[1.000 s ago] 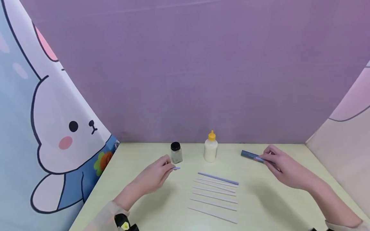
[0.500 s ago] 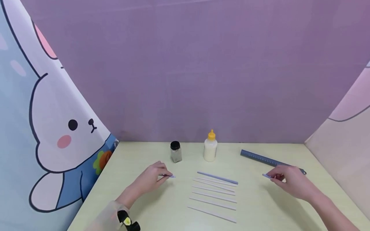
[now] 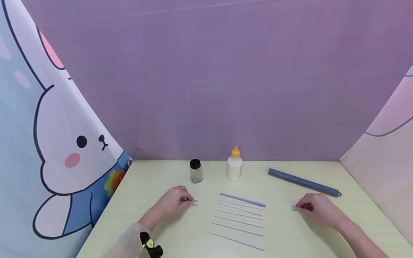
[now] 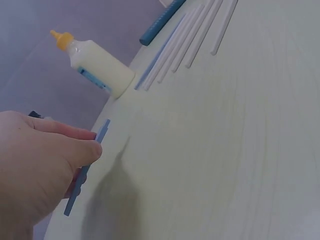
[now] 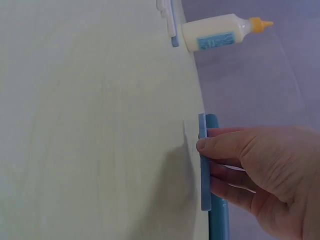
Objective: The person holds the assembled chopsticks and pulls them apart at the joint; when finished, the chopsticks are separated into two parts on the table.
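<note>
My left hand [image 3: 171,203] pinches a short blue stick [image 4: 75,196] between thumb and fingers, held close over the table at the left. On the other side, my right hand [image 3: 322,210] pinches a similar short blue stick [image 5: 205,185], its tip pointing toward the middle. Between the hands lies a row of thin sticks: a longer blue stick [image 3: 242,200] at the back and several white sticks [image 3: 237,228] in front of it, roughly parallel. In both wrist views the held sticks cast shadows on the tabletop beside them.
A glue bottle [image 3: 234,170] with a yellow nozzle stands at the back middle. Left of it is a small clear jar [image 3: 196,175] with a black lid. A long dark blue bar [image 3: 304,182] with a row of small marks lies at the back right. A purple cloth [image 3: 206,79] hangs behind the table.
Both hands have come down and nearer, each still pinching its blue stick. The right hand has moved away from in front of the dark blue bar, which now shows whole.
</note>
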`<state>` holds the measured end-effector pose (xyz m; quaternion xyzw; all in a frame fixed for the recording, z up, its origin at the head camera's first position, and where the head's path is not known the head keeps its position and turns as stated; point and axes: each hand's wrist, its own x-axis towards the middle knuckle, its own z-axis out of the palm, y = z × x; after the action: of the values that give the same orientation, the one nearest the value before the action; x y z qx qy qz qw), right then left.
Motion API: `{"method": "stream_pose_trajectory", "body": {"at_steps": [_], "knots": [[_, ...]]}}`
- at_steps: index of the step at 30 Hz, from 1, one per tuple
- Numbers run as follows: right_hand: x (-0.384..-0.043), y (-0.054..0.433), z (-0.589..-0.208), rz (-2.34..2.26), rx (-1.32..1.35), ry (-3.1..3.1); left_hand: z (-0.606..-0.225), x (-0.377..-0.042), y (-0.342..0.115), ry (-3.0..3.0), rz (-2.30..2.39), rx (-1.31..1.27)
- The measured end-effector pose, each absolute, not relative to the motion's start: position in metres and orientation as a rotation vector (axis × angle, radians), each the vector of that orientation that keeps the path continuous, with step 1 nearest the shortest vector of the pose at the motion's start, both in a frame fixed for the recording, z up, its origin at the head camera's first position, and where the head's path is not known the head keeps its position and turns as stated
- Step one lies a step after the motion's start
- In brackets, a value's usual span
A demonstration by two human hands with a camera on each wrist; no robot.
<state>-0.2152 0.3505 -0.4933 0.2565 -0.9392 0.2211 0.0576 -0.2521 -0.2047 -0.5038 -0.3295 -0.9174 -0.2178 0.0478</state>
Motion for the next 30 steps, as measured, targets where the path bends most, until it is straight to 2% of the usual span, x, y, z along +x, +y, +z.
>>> {"method": "stream_pose_trajectory", "body": {"at_steps": [13, 19, 30], "knots": [[-0.214, 0.352, -0.502, 0.597, 0.761, -2.896, -0.524, -0.261, -0.207, -2.853, -0.774, -1.036], [-0.214, 0.349, -0.498, 0.597, 0.750, -2.906, -0.522, -0.261, -0.206, -2.853, -0.773, -1.010], [-0.230, 0.318, -0.471, 0.573, 0.864, -2.752, -0.494, -0.278, -0.150, -2.831, -0.682, -1.083]]}}
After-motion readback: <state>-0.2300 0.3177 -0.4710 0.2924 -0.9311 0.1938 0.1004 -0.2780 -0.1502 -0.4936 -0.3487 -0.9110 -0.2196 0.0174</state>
